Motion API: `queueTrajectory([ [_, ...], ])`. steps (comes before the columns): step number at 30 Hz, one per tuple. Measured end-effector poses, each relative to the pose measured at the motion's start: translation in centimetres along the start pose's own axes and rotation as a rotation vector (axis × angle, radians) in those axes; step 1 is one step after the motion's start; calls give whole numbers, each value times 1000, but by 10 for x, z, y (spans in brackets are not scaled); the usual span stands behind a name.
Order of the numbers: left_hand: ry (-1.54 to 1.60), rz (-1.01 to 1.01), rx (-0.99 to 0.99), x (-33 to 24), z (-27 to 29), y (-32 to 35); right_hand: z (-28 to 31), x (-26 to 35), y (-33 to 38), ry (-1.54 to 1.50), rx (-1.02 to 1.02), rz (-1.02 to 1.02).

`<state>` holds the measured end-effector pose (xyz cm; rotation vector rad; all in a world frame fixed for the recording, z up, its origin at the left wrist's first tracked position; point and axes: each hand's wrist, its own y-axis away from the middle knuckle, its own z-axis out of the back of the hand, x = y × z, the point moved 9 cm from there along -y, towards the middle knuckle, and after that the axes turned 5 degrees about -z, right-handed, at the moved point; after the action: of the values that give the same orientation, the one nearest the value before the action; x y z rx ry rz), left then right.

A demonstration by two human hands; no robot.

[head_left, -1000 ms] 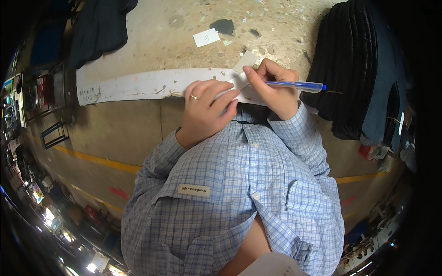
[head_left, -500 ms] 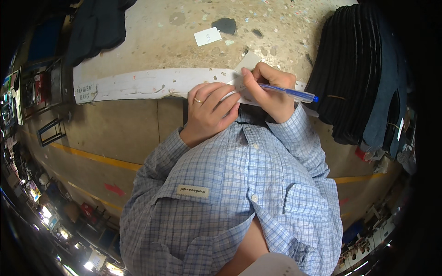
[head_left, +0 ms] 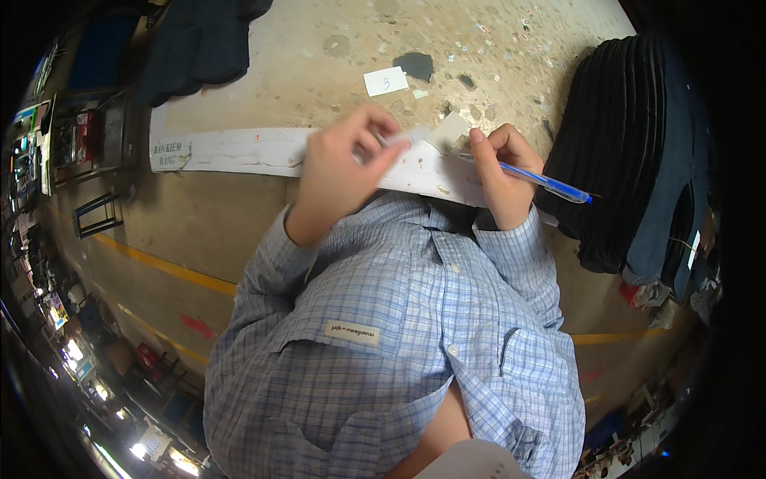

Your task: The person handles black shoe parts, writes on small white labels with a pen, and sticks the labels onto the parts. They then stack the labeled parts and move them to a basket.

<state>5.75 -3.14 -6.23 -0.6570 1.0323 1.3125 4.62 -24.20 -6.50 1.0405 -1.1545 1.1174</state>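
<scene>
My left hand (head_left: pixel 343 172), blurred by motion, is raised over the table's front edge. Its thumb and fingers pinch a small white paper slip (head_left: pixel 416 137). To its right, my right hand (head_left: pixel 508 176) grips a clear-barrelled pen with a blue cap end (head_left: pixel 562 188), which slants down to the right. A pale card (head_left: pixel 452 128) lies on the table just beyond the pen's tip, between the two hands. Farther back rests a white card with a handwritten mark (head_left: pixel 386 81), beside a dark fabric scrap (head_left: pixel 414 66).
A tall stack of dark cut fabric pieces (head_left: pixel 614 152) stands at the table's right end, some tied with a band. More dark fabric (head_left: pixel 199 52) hangs over the far left edge. Small scraps dot the worn tabletop (head_left: pixel 311 88). A dark metal stool (head_left: pixel 97 214) stands on the floor at left.
My left hand has lifted off the table edge, moving up with the paper slip. The right hand, previously writing close beside it, has shifted right with the pen.
</scene>
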Motion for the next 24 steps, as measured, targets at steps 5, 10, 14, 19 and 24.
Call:
queueTrajectory([
  [5,-541,-471,-376,-52,18,-12,2,0,0,-4,-9,7],
  [10,-457,-468,-166,-47,-37,0,9,1,2,-101,-73,-13],
  [14,-288,-397,-82,-38,-45,1,12,5,2,-97,-102,-8],
  [19,-527,-697,-327,-65,-33,28,8,5,-5,-31,-83,1],
  [24,-568,-634,-210,-53,-45,35,5,12,-7,60,-133,73],
])
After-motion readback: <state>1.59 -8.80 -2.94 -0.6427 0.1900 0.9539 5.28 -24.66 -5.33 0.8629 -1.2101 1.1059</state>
